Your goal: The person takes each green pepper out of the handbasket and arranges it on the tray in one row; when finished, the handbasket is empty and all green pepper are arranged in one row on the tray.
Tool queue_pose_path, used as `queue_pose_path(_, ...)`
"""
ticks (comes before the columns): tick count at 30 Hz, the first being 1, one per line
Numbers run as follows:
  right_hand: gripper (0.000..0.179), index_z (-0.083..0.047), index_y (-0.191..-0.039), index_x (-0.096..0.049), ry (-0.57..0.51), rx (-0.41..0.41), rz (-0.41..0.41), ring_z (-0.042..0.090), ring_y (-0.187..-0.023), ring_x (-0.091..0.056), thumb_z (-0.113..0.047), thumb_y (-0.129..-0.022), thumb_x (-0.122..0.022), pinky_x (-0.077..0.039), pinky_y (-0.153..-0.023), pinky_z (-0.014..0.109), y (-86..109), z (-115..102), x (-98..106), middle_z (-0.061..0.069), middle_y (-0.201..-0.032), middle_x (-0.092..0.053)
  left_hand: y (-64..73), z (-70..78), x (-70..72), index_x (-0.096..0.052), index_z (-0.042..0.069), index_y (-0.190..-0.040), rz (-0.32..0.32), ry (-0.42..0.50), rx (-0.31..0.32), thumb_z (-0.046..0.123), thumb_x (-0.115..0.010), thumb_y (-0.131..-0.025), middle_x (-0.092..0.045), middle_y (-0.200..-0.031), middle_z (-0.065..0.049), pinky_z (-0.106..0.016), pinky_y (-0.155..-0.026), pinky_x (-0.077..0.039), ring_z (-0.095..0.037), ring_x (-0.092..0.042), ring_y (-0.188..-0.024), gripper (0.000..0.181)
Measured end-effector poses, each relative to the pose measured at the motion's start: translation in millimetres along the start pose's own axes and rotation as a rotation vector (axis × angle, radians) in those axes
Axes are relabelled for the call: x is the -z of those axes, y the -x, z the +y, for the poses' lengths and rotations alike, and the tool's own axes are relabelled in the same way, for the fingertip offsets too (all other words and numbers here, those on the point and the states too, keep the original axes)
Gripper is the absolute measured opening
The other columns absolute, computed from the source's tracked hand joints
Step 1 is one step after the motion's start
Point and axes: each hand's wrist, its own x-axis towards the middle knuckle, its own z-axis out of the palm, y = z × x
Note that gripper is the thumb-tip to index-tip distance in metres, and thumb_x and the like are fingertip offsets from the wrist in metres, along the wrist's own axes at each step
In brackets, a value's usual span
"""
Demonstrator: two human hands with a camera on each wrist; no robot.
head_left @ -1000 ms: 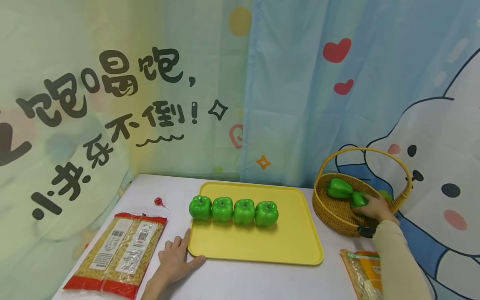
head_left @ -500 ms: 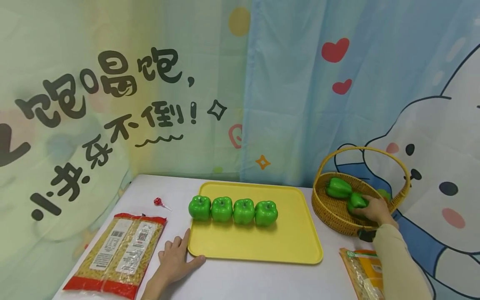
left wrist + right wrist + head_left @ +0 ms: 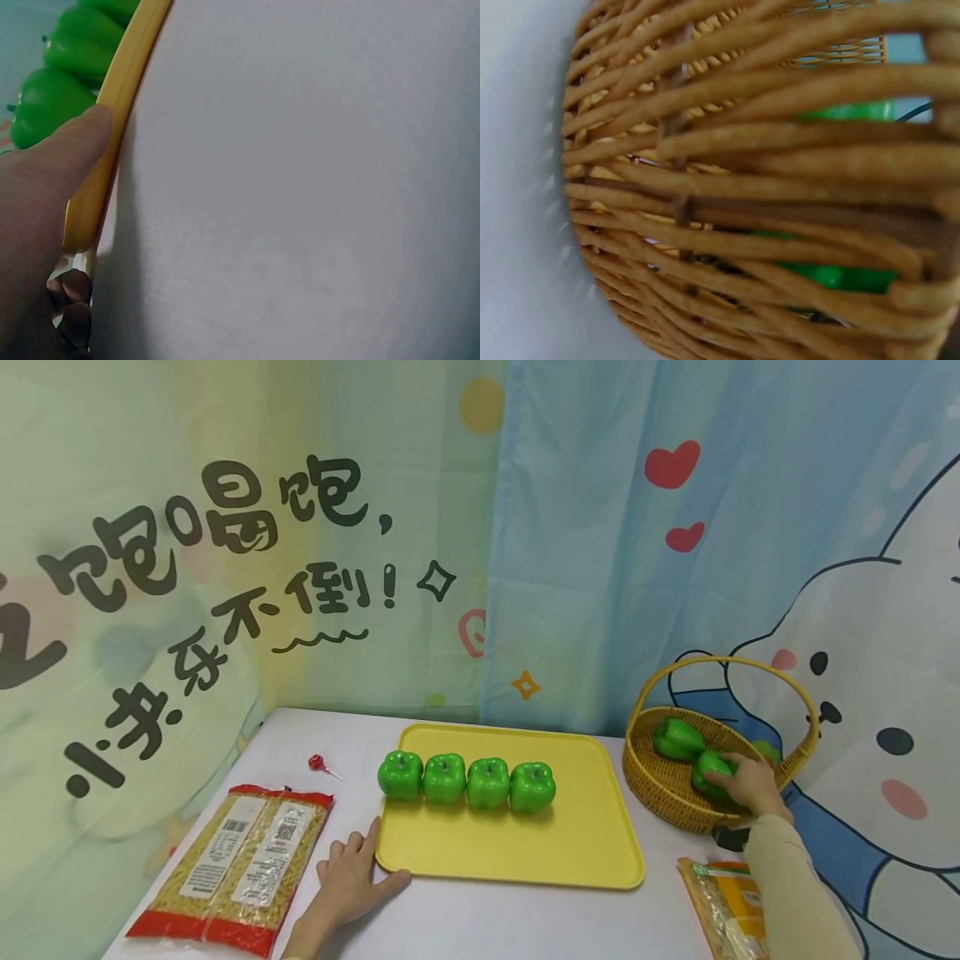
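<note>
Your right hand (image 3: pixel 750 787) reaches over the near-right side of the basket (image 3: pixel 660 806), fingers and thumb curled round a green pepper (image 3: pixel 707 772). Fingers lie over its upper right, thumb on the near side, left side uncovered. It sits low, inside the basket wall — can't tell whether its weight is off the wicker. Your right wrist cam doesn't help: mostly weave, patches of green through it, no fingers.

Just beyond and left of the held one: a second pepper (image 3: pixel 678 740), apparently on its side, no finger on it. Can't tell if the two touch.

Your left hand (image 3: pixel 351 878) grips nothing. Index finger straight against the left edge of the yellow tray (image 3: pixel 510 852), thumb stretched to the near edge; your left wrist cam has the thumb tip touching the rim. Reads as steadying.

Farther out, the row of four green peppers (image 3: pixel 488 782) stands side by side on the tray, stretching from its left edge past the middle, well apart from your right fingers.

Progress, my read: past halfway — four lined up, one in your grip but not on the tray, one in the basket not yet picked up.
</note>
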Motion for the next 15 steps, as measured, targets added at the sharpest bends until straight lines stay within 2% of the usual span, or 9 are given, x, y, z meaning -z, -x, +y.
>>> queue_pose_path(4, 0.075, 0.013, -0.141, -0.039, 0.013, 0.046, 0.045, 0.066, -0.121, -0.037, -0.048, -0.101, -0.054, -0.037, -0.098, 0.071, 7.2, -1, 1, 0.048, -0.134, -0.044, 0.5, 0.1, -1.0, -0.032, 0.009, -0.157, -0.008, -0.002, -0.001, 0.070, -0.071, -0.078, -0.053, -0.113, -0.010, -0.040, -0.073, -0.029, -0.025, -0.038, -0.093, 0.107)
queue_pose_path(10, 0.074, 0.012, -0.140, -0.045, -0.019, 0.120, 0.158, 0.057, -0.111, -0.040, -0.052, -0.102, -0.049, -0.038, -0.090, 0.065, 16.7, -19, 13, 0.048, -0.129, -0.046, -0.5, -2.3, -3.5, -0.032, 0.010, -0.158, 0.001, -0.008, -0.010, 0.071, -0.070, -0.078, -0.053, -0.115, -0.011, -0.040, -0.074, -0.030, -0.025, -0.039, -0.093, 0.108)
queue_pose_path(15, 0.075, 0.011, -0.142, -0.045, -0.057, 0.149, 0.184, 0.063, -0.125, -0.034, -0.052, -0.102, -0.048, -0.032, -0.098, 0.073, 29.3, -42, 24, 0.049, -0.138, -0.039, -0.9, -3.3, -4.5, -0.031, 0.010, -0.158, 0.004, -0.016, -0.011, 0.071, -0.070, -0.078, -0.053, -0.114, -0.011, -0.039, -0.074, -0.030, -0.024, -0.038, -0.092, 0.108)
